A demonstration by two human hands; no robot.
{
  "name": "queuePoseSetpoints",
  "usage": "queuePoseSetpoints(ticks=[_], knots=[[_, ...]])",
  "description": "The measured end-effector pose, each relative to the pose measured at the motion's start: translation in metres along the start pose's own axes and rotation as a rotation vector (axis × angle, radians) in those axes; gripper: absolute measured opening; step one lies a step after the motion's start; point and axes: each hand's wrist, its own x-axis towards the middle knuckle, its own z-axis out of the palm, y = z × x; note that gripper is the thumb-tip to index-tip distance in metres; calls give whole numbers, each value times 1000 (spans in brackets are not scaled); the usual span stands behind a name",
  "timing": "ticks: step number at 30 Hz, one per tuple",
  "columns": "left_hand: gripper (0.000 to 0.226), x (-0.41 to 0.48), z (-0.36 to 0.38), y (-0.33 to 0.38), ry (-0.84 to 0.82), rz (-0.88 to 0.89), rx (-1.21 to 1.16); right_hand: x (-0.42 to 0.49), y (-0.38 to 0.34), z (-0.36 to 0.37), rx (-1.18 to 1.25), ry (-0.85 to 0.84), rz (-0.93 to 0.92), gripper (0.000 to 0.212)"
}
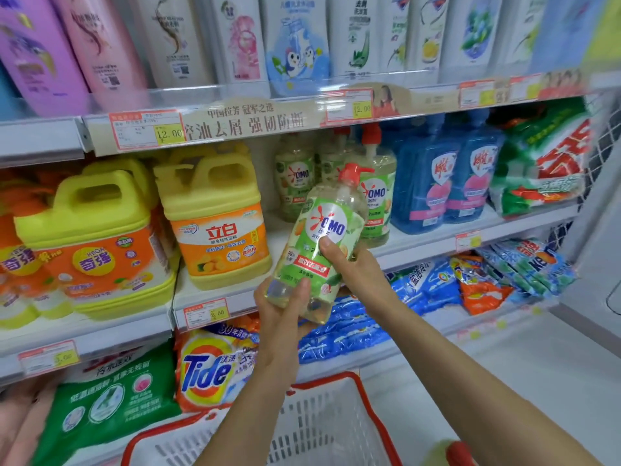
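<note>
Gripping the OMO bottle, left hand and right hand curl fingers round it; basket below, yellow jugs beside.

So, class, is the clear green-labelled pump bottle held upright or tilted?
Tilted: the clear green-labelled pump bottle leans right, red pump cap well right of its base.

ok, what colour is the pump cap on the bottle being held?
Red pump cap on the OMO bottle; head view shows it best.
</note>
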Motion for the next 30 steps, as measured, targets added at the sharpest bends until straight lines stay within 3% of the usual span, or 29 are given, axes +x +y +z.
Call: queuePoseSetpoints(ticks=[3, 6, 8, 11, 13, 19, 23, 27, 30], knots=[[74, -12, -15, -9, 50, 22, -58, -20, -5, -26, -70, -44, 61, 77], [62, -22, -37, -13, 12, 25, 6, -27, -14, -59, 44, 158, 70, 86], [62, -29, -49, -16, -43, 5, 57, -32, -19, -73, 100, 182, 42, 73], [65, -36, -60, -19, -56, -27, 110, -47, -13, -82, 70, 149, 32, 34], [68, -37, -64, -20, -48, -65, 123, -57, -3, -85, 120, 142, 66, 24], [63, -37, -65, -15, -156, -251, 97, -68, 13, -80, 162, 214, -5, 29], [60, -43, -64, -10, -179, -397, 66, -68, 11, -82, 149, 161, -95, 31], [61, -40, -55, -9, -41, -338, -18, -68, 20, -82, 180, 169, -85, 31], [36, -37, -54, -6, 54, -192, 24, -66, 28, -87, 168, 161, -16, 31]])
